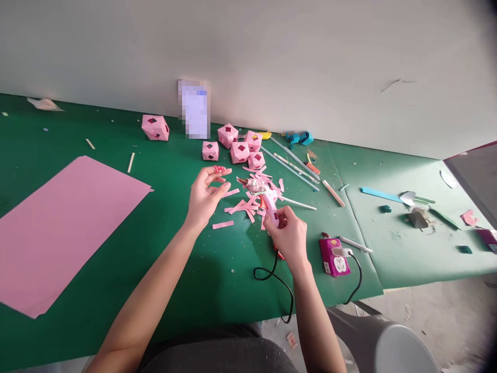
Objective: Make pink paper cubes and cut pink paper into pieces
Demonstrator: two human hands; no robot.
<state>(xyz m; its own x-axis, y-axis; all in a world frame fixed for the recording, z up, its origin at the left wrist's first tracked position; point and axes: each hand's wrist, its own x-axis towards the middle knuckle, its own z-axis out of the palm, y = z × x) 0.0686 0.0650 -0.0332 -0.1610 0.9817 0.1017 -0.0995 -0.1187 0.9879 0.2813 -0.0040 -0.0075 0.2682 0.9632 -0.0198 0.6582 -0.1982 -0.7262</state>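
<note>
Green table point(163, 254) under pale wall point(272, 62), head view. And look, glue gun point(267, 199) in right hand point(290, 233), gripped low, likely to spare skin any heat from the nozzle point(242, 181). Left hand point(204, 194) just left of the gun, fingers parted, nothing visible between them! Strips point(243, 205) strewn beneath the gun, presumably for easy reach; balls point(239, 152) beyond it, perhaps set back out of the way; sheet point(73, 233) well left.

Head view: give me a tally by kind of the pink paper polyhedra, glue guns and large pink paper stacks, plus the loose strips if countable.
Pink paper polyhedra: 6
Glue gun: 1
Large pink paper stack: 1
Total: 8
Loose pink strips overlap too much to count.
</note>
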